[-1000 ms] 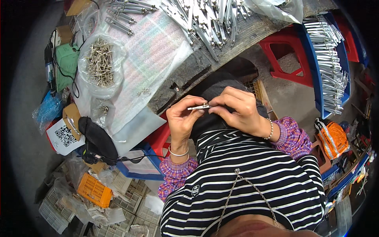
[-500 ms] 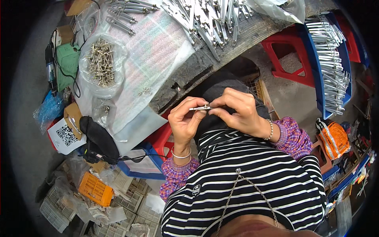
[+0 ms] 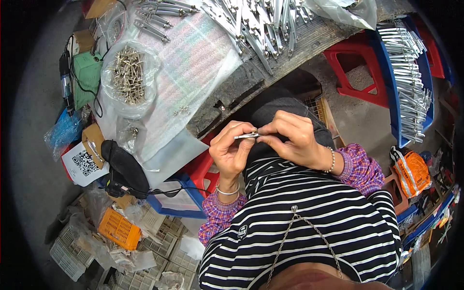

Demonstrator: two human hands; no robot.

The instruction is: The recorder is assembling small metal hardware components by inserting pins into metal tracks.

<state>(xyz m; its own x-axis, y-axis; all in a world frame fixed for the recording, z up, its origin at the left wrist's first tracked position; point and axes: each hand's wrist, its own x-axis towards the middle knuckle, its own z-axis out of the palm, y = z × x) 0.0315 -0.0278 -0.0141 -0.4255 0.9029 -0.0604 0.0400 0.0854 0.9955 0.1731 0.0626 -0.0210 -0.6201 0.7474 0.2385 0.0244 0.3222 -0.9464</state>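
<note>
Between my two hands is a small flat silver metal part [image 3: 245, 136] with a brass-coloured bit near its right end. My left hand [image 3: 229, 151] pinches it between thumb and fingers from the left. From the right, the thumb and index finger of my right hand [image 3: 293, 137] close on its other end. Fingertips cover much of that end, so its detail is hidden. Both hands are in front of the table edge, above my lap. On the table, a clear plastic bag [image 3: 151, 94] holds many brass-coloured pins [image 3: 127, 77]. Long silver metal pieces [image 3: 261, 29] lie piled at the far side.
At right, a blue tray [image 3: 392, 92] full of silver pieces rests by a red stool [image 3: 355, 72]. The worn table edge [image 3: 217, 104] runs diagonally beyond my hands. A green box [image 3: 86, 77] and an electric screwdriver [image 3: 66, 79] are at left. Plastic crates [image 3: 72, 253] lie below left.
The whole view has shifted slightly to the right. Both hands keep their pinch on the metal part, with a small change in finger position around its brass-coloured bit.
</note>
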